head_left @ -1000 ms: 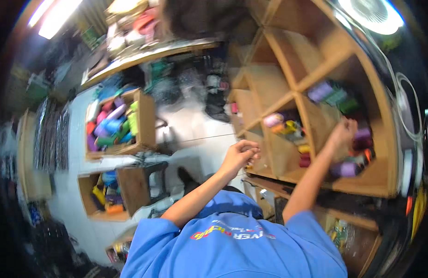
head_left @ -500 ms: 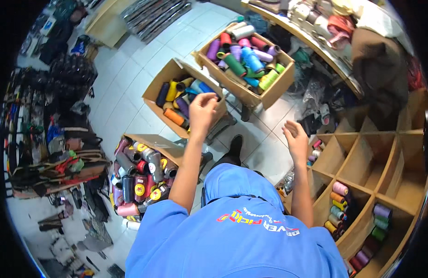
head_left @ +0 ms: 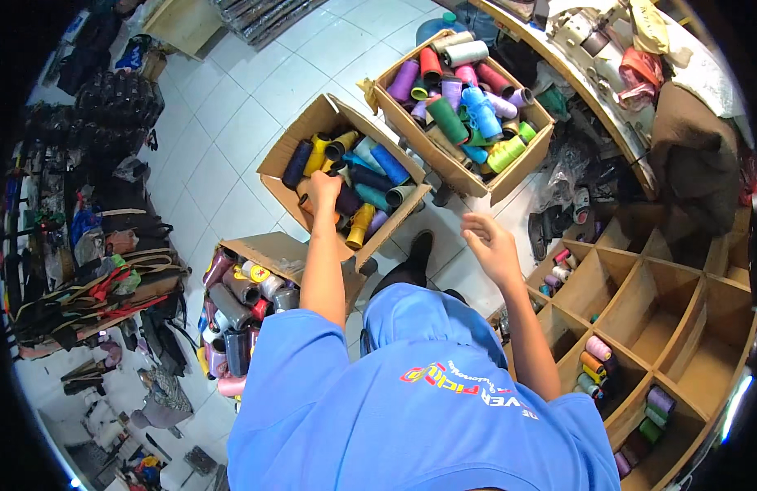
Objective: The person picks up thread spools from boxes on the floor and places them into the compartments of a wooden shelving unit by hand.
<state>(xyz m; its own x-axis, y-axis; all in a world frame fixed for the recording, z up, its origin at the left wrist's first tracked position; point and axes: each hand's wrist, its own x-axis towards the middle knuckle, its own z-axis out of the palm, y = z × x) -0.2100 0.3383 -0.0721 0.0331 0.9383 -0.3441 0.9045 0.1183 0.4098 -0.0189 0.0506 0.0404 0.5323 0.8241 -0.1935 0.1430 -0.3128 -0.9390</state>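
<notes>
My left hand (head_left: pixel 323 193) reaches into the middle cardboard box (head_left: pixel 273 186). Its fingers are closed over an orange thread spool (head_left: pixel 303 189) that is mostly covered by the hand. Around it lie a dark navy spool (head_left: pixel 297 164), a blue spool (head_left: pixel 390 164), a yellow spool (head_left: pixel 360 227) and several others. My right hand (head_left: pixel 490 247) hovers over the floor between that box and the wooden shelf, open and holding nothing, its fingers stretched and the thumb apart.
Another cardboard box (head_left: pixel 521 164) of bright spools stands at the far right. A third box (head_left: pixel 268 246) at the near left holds several dark, wrapped spools. On the right, a wooden compartment shelf (head_left: pixel 640 255) holds some spools. Bagged goods (head_left: pixel 116 114) are piled along the left.
My left hand has gone down into the middle box and closed among the spools. My right hand has shifted left, still open. The view has moved slightly.
</notes>
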